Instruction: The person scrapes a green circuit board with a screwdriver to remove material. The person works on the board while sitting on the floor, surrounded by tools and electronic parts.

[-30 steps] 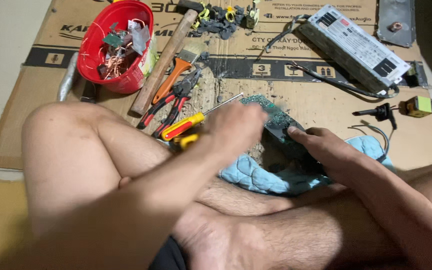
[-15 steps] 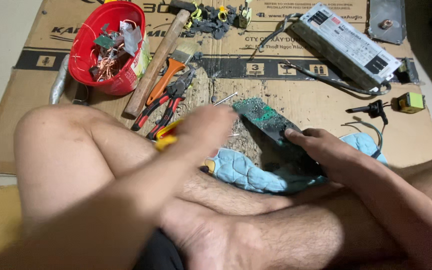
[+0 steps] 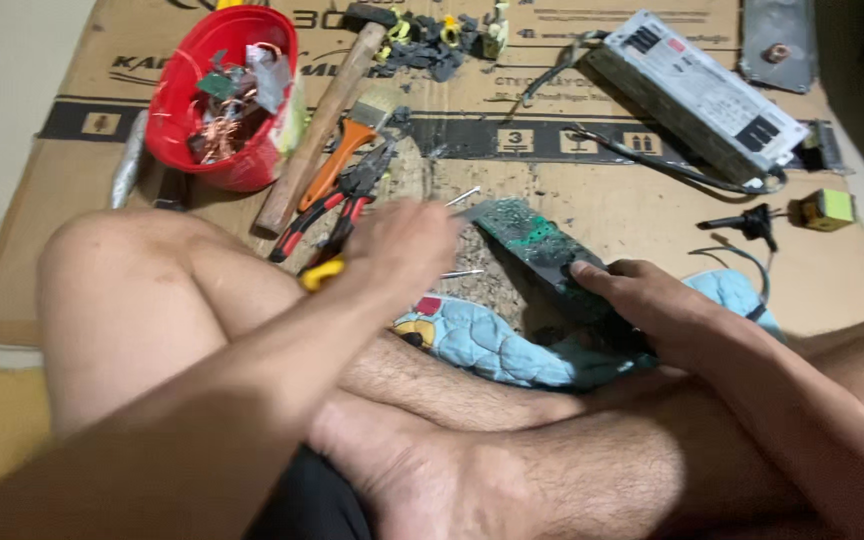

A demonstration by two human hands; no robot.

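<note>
**Circuit board pinned on a floor of flattened cardboard**

Seated cross-legged, bare legs filling the near edge of view. Left hand [image 3: 397, 250], blurred, closed around a yellow-handled tool [image 3: 322, 274]; tool's working end hidden by the fist. Right hand [image 3: 642, 305] pressing down on a green circuit board [image 3: 532, 235], fingers wrapped over its near end. Board tilted, lying between the two hands on a light-blue quilted cloth [image 3: 492, 345] that rests against the shins.

Underneath, no counter: a flattened brown cardboard sheet [image 3: 592, 195] spread on the floor, dusted with dark crumbs and small debris around the board. Farther out on the cardboard: red-handled pliers [image 3: 337, 205], an orange-handled brush [image 3: 352, 145], a wooden-handled hammer [image 3: 327, 110], and a red bowl [image 3: 217, 95] heaped with copper wire and scraps at far left. At far right, a long grey metal power unit [image 3: 702, 95] with black cables. Pale floor [image 3: 2, 110] showing beyond the cardboard's left edge.
</note>
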